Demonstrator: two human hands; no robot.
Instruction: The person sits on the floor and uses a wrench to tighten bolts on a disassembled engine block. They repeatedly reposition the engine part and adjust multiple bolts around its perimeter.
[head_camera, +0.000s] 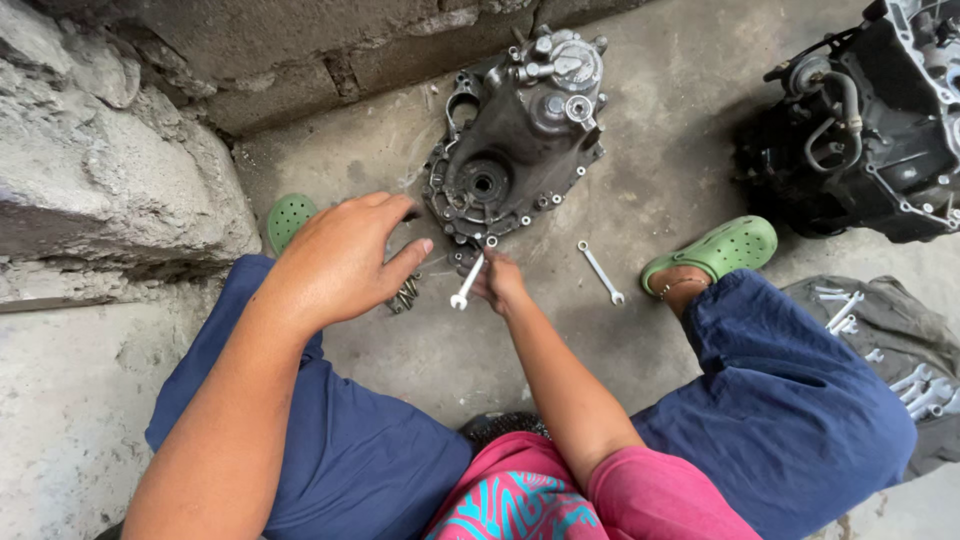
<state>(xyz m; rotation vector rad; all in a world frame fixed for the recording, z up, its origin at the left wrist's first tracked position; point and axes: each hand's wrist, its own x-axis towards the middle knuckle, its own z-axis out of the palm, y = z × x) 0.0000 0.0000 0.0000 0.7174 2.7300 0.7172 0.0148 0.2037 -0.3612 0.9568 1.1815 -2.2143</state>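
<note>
On the concrete floor (450, 370), right hand (500, 283) fingers clamp a wrench (467, 283) at the engine cover (515, 140); left hand (340, 262) hovers, fingers apart, perhaps over bolts (405, 295).

A squatting person's right hand (500, 283) grips a silver combination wrench (470, 277) at the lower edge of a dark grey cast-metal engine cover (515, 140) lying on the concrete floor (660, 130). The left hand (345, 255) hovers open above a small pile of bolts (405, 293); a second silver wrench (601, 272) lies near a green perforated clog (715, 250).

Navy trousers (800, 400), a pink top with turquoise pattern (520, 500), perforated green clogs (722, 245).
</note>
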